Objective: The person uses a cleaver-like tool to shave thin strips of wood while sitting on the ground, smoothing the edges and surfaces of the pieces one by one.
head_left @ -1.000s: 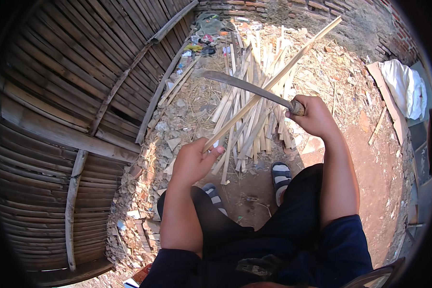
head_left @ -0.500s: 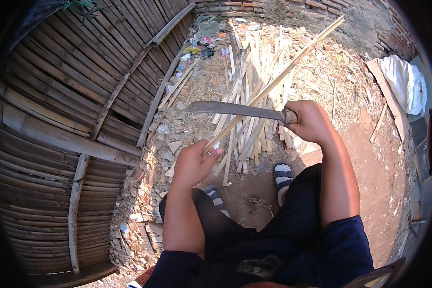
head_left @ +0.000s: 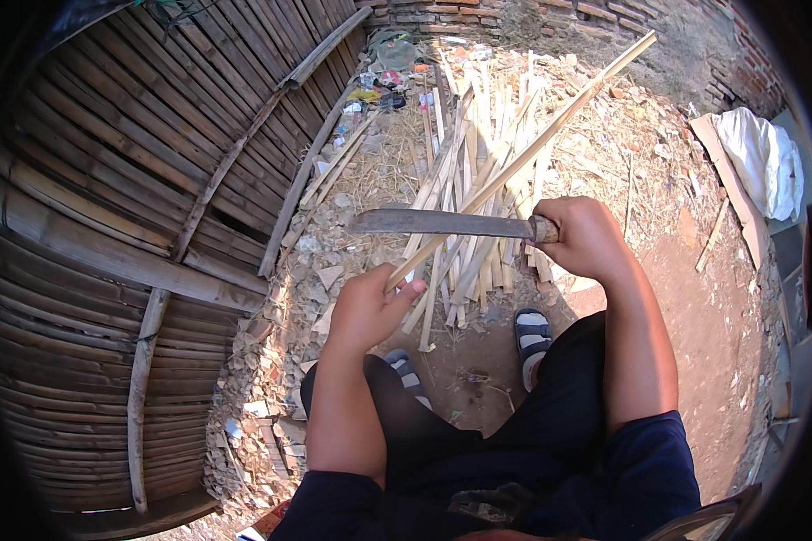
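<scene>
My left hand point(head_left: 370, 309) is closed round the near end of a long pale bamboo strip point(head_left: 564, 117), which slants up and away to the far right. In my right hand point(head_left: 586, 236) is the wooden handle of a machete point(head_left: 442, 223), its long dark blade pointing left. The blade lies across the strip a little beyond my left hand; whether it cuts into the strip I cannot tell. Beneath them, a loose pile of split bamboo strips point(head_left: 467, 144) is spread on the ground.
A bamboo slat wall point(head_left: 108, 153) rises on the left, with rubble point(head_left: 253, 397) along its foot. Far off is a brick wall point(head_left: 595, 11). A white sack point(head_left: 758, 158) lies at the right. My sandalled feet point(head_left: 532, 338) stand on bare soil.
The machete's blade and my right hand have come slightly lower, toward me, along the strip. My left hand has barely shifted and keeps its hold.
</scene>
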Available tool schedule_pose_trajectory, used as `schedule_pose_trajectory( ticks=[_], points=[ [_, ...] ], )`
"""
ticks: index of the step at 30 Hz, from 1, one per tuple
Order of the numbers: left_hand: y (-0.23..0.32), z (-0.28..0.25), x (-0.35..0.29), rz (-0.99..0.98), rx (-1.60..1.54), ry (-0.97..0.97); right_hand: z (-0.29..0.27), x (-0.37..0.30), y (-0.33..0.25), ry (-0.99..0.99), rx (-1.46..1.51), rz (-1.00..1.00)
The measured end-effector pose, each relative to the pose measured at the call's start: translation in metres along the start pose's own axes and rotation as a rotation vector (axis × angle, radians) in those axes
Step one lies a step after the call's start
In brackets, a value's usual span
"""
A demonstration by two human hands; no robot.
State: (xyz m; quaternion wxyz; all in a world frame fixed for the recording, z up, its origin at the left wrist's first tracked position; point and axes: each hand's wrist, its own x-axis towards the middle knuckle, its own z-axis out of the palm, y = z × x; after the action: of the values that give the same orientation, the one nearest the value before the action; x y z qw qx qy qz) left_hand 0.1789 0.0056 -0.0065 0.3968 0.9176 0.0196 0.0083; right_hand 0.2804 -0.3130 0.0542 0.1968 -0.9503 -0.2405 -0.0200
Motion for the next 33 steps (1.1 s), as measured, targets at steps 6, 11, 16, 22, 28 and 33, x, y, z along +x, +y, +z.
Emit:
schedule_pose_trajectory(
  ticks=[6, 11, 16, 22, 28, 33],
  points=[
    [-0.002, -0.004, -0.001, -0.001, -0.011, 0.009, -0.009, 0.010, 0.042, 0.288, 0.180, 0.329],
    [0.003, -0.003, 0.002, -0.002, 0.010, -0.012, -0.001, 0.004, 0.035, 0.263, 0.108, 0.244],
    [-0.004, 0.002, 0.001, 0.027, 0.022, -0.031, 0.002, 0.002, -0.005, 0.025, -0.045, 0.086],
    [-0.004, -0.004, 0.000, -0.007, 0.060, -0.034, -0.002, 0.013, 0.052, 0.301, 0.183, 0.315],
    [-0.005, -0.002, 0.002, -0.013, 0.060, -0.032, 0.002, 0.008, 0.028, 0.211, 0.145, 0.251],
    [-0.012, 0.001, 0.001, 0.021, -0.005, -0.024, 0.000, 0.003, -0.003, -0.019, -0.012, 0.036]
  ],
)
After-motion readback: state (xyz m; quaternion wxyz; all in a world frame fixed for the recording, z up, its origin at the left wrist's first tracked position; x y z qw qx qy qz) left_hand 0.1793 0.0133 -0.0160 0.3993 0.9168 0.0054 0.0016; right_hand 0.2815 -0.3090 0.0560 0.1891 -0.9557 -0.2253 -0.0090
